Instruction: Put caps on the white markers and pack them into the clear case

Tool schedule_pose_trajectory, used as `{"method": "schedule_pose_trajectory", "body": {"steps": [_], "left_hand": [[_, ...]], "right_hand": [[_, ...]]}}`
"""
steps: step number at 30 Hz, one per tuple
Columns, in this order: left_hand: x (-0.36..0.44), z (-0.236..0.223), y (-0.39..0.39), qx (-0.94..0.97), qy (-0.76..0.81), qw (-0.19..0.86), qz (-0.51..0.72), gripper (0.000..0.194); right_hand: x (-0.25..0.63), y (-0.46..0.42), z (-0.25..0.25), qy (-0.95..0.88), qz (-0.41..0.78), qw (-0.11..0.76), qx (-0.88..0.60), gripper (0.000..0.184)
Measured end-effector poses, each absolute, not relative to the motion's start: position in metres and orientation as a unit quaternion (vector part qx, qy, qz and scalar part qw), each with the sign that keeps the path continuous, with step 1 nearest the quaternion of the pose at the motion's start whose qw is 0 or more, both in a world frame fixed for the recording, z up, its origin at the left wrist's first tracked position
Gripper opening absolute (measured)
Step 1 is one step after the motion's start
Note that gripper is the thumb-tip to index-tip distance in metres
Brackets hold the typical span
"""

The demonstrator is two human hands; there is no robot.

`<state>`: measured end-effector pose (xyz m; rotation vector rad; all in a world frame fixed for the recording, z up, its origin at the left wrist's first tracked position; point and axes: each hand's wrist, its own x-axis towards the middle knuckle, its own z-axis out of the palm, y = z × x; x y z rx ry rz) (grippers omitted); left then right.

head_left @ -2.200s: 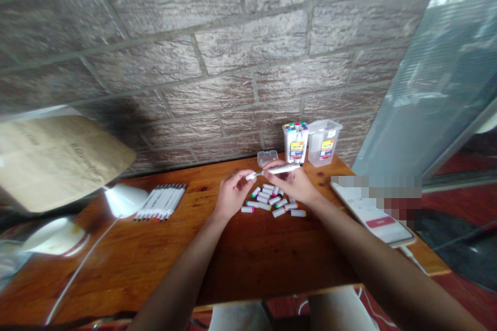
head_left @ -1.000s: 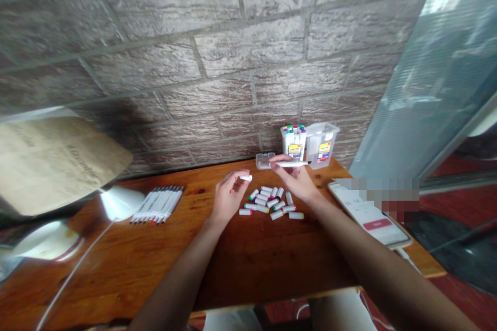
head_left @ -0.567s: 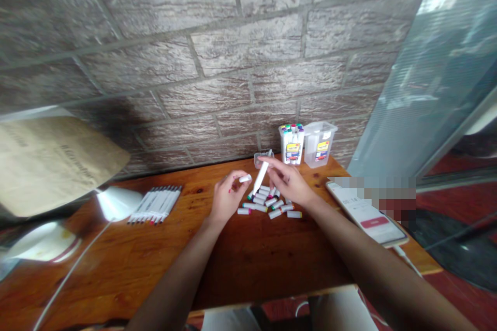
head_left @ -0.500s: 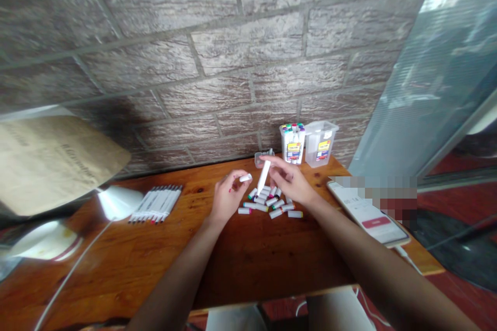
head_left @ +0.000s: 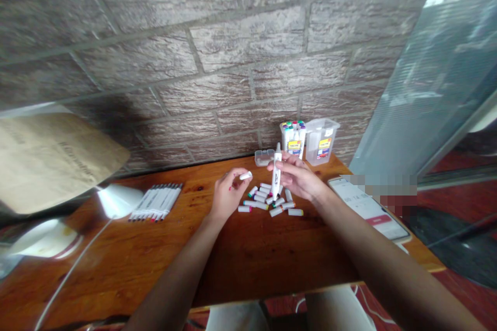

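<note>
Between the thumb and fingers of my left hand is a white marker cap. My right hand holds a white marker nearly upright, its grey tip pointing up. Below both hands, a loose pile of white marker caps with coloured ends lies on the wooden table. Behind my right hand stands a clear box of markers with coloured ends up. Beside it is a second clear plastic box.
A row of white markers lies side by side at left. Farther left are a white lamp with a cable, a paper bowl and a brown paper bag. A small clear case sits by the wall; a phone lies at right.
My right hand has turned the marker from a slant to nearly upright and shifted it slightly right. My left hand has stayed almost still with the cap.
</note>
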<state>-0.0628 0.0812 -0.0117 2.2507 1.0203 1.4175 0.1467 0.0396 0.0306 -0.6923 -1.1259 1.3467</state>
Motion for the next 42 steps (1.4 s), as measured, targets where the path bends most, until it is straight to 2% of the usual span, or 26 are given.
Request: {"method": "schedule_pose_trajectory", "body": {"steps": [19, 28, 42], "left_hand": [[-0.0611, -0.0105, 0.0796, 0.783, 0.347, 0.143, 0.496, 0.009], [-0.0617, -0.0125, 0.0807, 0.786, 0.345, 0.139, 0.493, 0.011], [-0.0616, -0.0122, 0.08, 0.786, 0.345, 0.145, 0.492, 0.01]], "right_hand": [[0.1534, 0.0363, 0.0333, -0.416, 0.638, 0.597, -0.251, 0.022], [0.1558, 0.0376, 0.0301, -0.376, 0.699, 0.588, -0.158, 0.02], [0.1562, 0.0403, 0.027, -0.374, 0.706, 0.588, -0.127, 0.02]]}}
